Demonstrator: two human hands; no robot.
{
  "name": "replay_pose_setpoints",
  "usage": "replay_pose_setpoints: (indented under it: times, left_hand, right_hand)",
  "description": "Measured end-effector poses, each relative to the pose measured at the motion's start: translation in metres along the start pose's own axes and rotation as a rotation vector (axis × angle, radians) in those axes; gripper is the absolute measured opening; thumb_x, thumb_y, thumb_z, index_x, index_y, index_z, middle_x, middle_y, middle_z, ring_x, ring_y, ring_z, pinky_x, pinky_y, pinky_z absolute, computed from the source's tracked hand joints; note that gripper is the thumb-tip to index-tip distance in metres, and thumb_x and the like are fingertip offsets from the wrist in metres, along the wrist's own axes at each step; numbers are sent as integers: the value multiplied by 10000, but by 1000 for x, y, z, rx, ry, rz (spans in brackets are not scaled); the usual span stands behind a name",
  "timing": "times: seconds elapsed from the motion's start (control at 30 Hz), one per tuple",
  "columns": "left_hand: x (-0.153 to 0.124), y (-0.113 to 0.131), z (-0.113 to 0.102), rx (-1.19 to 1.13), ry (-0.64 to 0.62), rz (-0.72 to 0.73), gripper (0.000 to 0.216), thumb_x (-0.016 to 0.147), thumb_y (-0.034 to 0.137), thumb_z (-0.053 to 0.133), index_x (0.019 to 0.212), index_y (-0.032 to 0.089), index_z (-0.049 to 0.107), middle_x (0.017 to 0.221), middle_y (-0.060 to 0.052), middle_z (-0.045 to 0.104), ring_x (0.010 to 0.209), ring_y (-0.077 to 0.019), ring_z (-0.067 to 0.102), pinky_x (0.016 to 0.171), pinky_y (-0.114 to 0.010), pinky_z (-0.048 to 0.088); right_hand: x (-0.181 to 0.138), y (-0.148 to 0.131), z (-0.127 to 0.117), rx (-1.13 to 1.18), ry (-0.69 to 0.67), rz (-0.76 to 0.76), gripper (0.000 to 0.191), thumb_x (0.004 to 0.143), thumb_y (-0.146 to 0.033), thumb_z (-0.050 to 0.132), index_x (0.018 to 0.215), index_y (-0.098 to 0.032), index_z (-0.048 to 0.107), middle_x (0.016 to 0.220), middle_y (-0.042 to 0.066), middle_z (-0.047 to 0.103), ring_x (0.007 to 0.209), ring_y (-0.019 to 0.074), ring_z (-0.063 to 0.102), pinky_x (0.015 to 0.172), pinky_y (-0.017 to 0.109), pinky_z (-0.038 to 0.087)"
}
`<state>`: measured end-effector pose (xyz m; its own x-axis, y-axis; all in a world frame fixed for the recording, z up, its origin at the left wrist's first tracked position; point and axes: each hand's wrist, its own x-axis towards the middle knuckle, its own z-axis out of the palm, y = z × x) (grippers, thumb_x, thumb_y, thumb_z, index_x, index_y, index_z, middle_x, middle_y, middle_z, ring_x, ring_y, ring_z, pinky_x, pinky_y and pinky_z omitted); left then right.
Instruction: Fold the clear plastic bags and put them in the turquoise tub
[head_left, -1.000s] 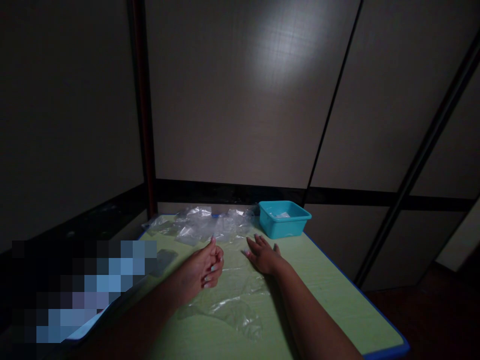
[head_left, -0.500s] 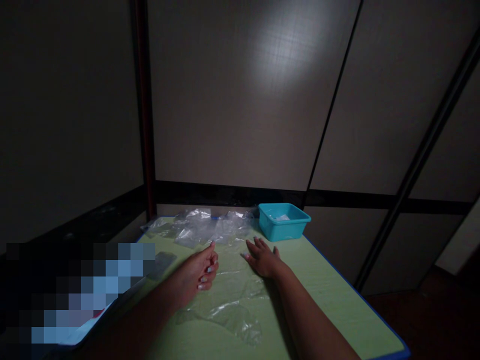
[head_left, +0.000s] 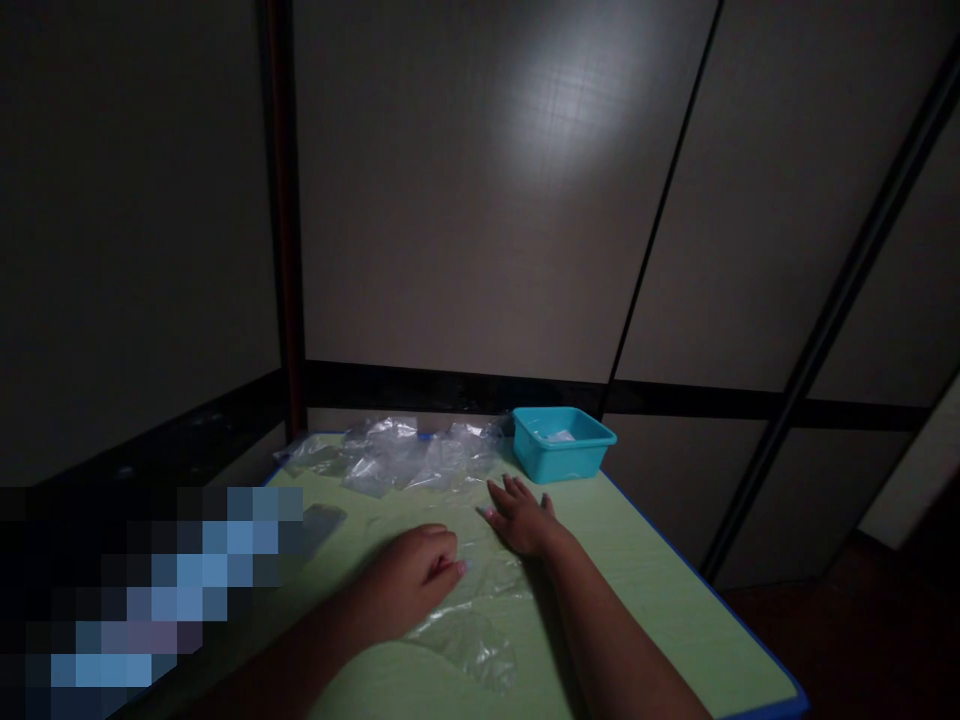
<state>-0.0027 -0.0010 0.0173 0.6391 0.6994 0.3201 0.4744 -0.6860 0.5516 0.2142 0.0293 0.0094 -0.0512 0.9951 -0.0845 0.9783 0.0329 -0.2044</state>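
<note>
A clear plastic bag (head_left: 480, 645) lies spread on the green table (head_left: 637, 600) in front of me. My left hand (head_left: 420, 570) rests over its left side, palm down, fingers curled into a loose fist with the thumb stretched out to the right. Nothing shows inside that fist. Flat at the bag's upper right, my right hand (head_left: 521, 515) has its fingers spread and holds nothing. Beyond both hands, several crumpled clear plastic bags (head_left: 382, 460) are heaped along the table's far edge.
A turquoise basket (head_left: 562, 460) stands at the far right corner, with something whitish in it. A flat greyish item (head_left: 322, 530) lies at the left edge, beside a blurred-out area. Dark panelled cabinet doors (head_left: 450, 220) rise right behind the table.
My left hand has come nearer to me and turned palm down, so its curled fingertips no longer show. My right hand stays in place, still spread.
</note>
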Motion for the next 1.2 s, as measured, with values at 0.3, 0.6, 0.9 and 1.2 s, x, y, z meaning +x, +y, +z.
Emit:
replay_pose_setpoints:
  times: [0.3, 0.6, 0.9, 1.2]
  left_hand:
    - [-10, 22, 7, 228, -133, 120, 291, 658, 445, 628, 683, 193, 485, 763, -7, 491, 755, -177, 440, 628, -252, 288]
    - [-10, 18, 13, 290, -182, 180, 269, 722, 450, 593, 710, 191, 522, 809, -20, 507, 802, -191, 448, 674, -270, 297]
    - [-6, 9, 9, 179, -170, 156, 245, 842, 328, 457, 651, 177, 480, 773, -9, 485, 759, -142, 447, 655, -233, 313]
    - [0, -1, 8, 108, -151, 202, 282, 869, 289, 412, 626, 165, 481, 719, 3, 482, 736, -120, 451, 656, -214, 336]
  right_hand:
    - [-2, -2, -3, -10, -23, 23, 621, 815, -619, 155, 1362, -334, 97, 1452, 20, 9, 1309, 243, -16, 962, 571, 68]
    - [-1, 0, -1, 20, -3, 2, 641, 799, -648, 141, 1359, -338, 107, 1451, 28, 14, 1310, 245, -3, 951, 593, 62]
    - [1, -1, -2, 10, -35, 15, 645, 800, -648, 129, 1362, -334, 95, 1451, 25, -6, 1310, 244, -20, 958, 587, 44]
    - [-9, -13, -11, 72, 226, 8, 566, 847, -526, 292, 1355, -345, 123, 1447, 6, -53, 1293, 272, -123, 932, 629, -40]
